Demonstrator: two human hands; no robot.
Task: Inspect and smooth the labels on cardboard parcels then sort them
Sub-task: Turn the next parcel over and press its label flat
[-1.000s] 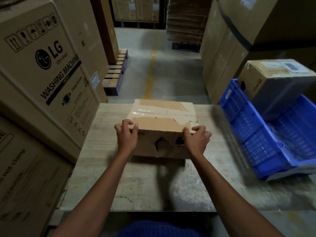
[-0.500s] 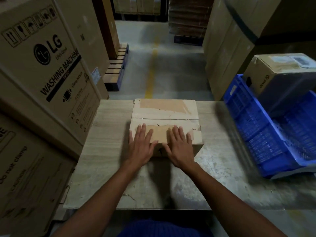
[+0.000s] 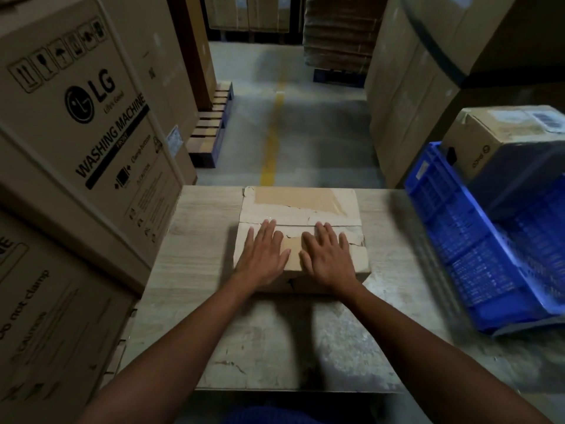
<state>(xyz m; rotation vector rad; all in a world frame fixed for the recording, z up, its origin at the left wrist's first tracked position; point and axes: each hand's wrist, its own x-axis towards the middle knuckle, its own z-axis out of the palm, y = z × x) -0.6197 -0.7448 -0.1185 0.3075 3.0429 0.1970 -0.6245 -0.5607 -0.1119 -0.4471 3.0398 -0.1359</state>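
Across the near edge of the worn pale wooden desk [image 3: 275, 347] two bare forearms reach forward. Both hands lie palm down, fingers straight and slightly spread, on the near half of the top of a brown rectangular cardboard parcel [image 3: 301, 209]. The left hand [image 3: 263, 258] presses near the parcel's left side and the right hand [image 3: 328, 261] just beside it, thumbs nearly meeting over a torn tan paper patch [image 3: 292, 252]. Neither hand grips anything. The parcel sits midway between the desk's left and right edges, its back close to the far edge, with a second tan patch [image 3: 298, 198] on its far flap. At the desk's right edge a blue slotted plastic crate [image 3: 477, 246] rests tilted, holding a brown cardboard box with a barcode sticker [image 3: 501, 139]. Beside the left edge stands a tall printed washing-machine carton [image 3: 85, 117]. Beyond the far edge a yellow floor line [image 3: 272, 142] runs past a wooden pallet [image 3: 211, 130].
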